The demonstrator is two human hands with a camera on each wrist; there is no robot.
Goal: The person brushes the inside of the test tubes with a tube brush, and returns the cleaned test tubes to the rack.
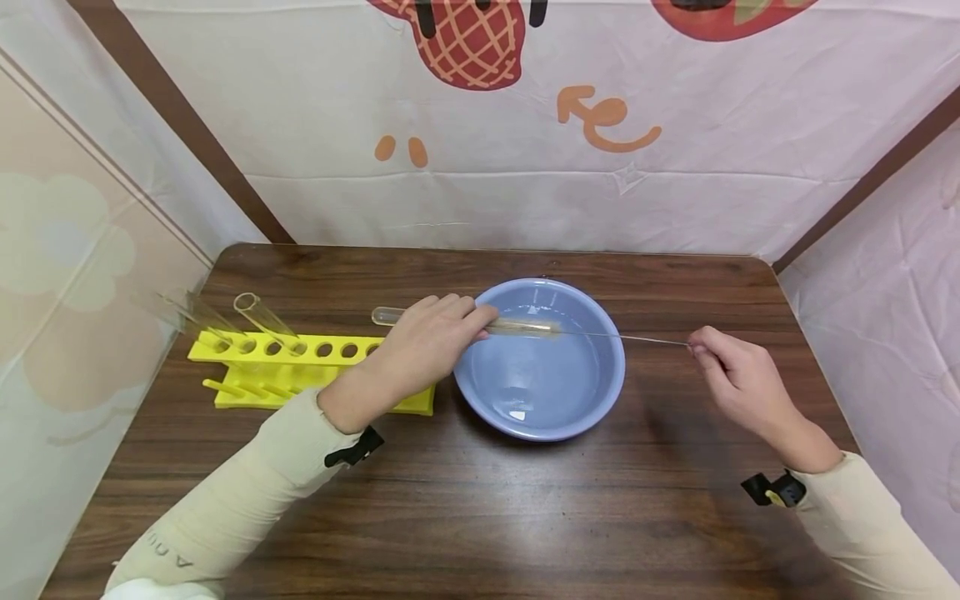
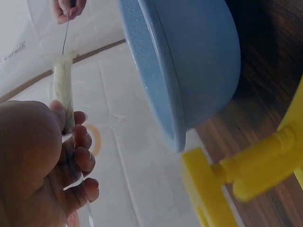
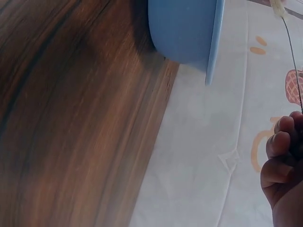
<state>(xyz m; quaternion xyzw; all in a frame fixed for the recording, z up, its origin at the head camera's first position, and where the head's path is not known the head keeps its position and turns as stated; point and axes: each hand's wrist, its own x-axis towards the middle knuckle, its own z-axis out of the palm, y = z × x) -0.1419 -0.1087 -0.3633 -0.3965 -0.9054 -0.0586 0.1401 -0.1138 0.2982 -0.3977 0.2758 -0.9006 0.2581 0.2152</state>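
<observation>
My left hand grips a clear glass test tube lying almost level above the blue basin. Its rounded end sticks out to the left of the hand, and its mouth points right. Inside the mouth end sit the pale bristles of a test tube brush, with a tuft showing at the opening. A thin wire handle runs from there to my right hand, whose thumb and fingers pinch its end to the right of the basin. The palm side of the right hand is partly cut off in the right wrist view.
Water lies in the basin, which stands mid-table. To its left is a yellow test tube rack, partly behind the left forearm. Several tubes, including an upright-leaning glass tube, stand in its left holes. A printed cloth hangs behind the wooden table.
</observation>
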